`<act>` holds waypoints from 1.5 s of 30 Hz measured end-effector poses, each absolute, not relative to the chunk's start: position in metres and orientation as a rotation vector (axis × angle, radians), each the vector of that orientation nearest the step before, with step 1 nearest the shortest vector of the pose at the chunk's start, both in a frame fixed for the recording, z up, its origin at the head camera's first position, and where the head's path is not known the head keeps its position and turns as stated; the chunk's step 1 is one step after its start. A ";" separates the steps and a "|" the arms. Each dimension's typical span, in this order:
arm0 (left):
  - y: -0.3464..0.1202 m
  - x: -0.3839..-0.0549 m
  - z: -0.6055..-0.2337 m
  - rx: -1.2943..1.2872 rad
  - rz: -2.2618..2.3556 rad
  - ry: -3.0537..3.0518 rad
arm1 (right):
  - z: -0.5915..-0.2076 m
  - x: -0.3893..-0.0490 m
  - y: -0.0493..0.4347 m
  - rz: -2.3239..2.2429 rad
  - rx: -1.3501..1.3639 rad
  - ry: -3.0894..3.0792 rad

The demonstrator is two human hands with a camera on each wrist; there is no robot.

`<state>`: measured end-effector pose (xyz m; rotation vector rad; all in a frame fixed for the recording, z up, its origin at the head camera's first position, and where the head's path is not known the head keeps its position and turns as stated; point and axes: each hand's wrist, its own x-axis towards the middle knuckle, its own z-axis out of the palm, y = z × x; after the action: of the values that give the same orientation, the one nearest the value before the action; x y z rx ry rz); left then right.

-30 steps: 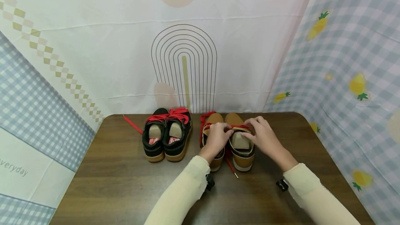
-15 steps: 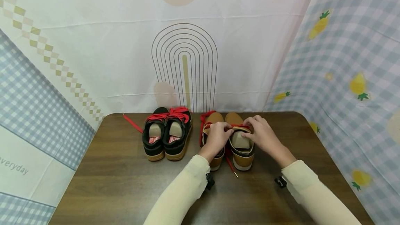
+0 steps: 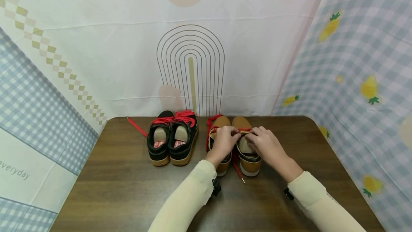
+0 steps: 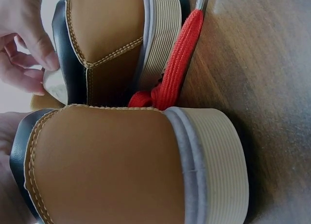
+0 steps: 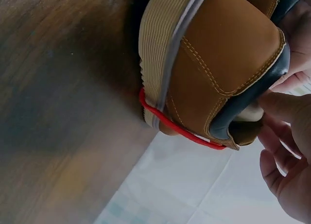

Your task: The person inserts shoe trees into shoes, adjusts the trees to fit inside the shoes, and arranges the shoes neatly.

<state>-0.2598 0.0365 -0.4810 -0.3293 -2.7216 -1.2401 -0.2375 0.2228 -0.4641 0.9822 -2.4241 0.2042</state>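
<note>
Two brown lace-up shoes stand side by side, toes toward the back. My left hand (image 3: 223, 141) reaches over the left brown shoe (image 3: 222, 169), its thumb and fingertips pinching the tongue's inner edge on the right brown shoe (image 3: 249, 166). From the other side, my right hand (image 3: 267, 145) pinches the same tongue (image 5: 244, 131) by its top; the exact contact is partly hidden. A red lace (image 5: 175, 128) runs down that shoe's outer side in the right wrist view. Between the shoes, the left wrist view has another red lace end (image 4: 182, 59) with a metal tip.
A pair of black shoes (image 3: 173, 142) with red laces stands to the left on the wooden table (image 3: 128, 196). One of their laces (image 3: 137, 127) trails toward the back left. Behind the table hangs a white printed cloth (image 3: 128, 63), with checked cloth (image 3: 351, 92) at the right.
My right hand has shifted left and inward over the right brown shoe, its fingers now closer to the left hand. The left hand and the shoes stay put.
</note>
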 end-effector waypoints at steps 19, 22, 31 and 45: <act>0.038 -0.260 -0.483 -0.333 -1.218 -2.728 | -0.479 -0.242 0.228 0.237 0.954 -2.422; 0.038 -0.260 -0.482 -0.333 -1.228 -2.723 | -0.475 -0.242 0.233 0.401 0.901 -2.475; 0.039 -0.261 -0.483 -0.314 -1.217 -2.720 | -0.460 -0.256 0.242 0.564 0.768 -2.741; 0.038 -0.259 -0.481 -0.334 -1.230 -2.706 | -0.458 -0.268 0.239 0.589 0.756 -2.915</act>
<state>-0.2593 0.0379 -0.4815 -0.3337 -2.7063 -1.2302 -0.2685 0.2395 -0.4577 0.7558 -2.9150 0.5891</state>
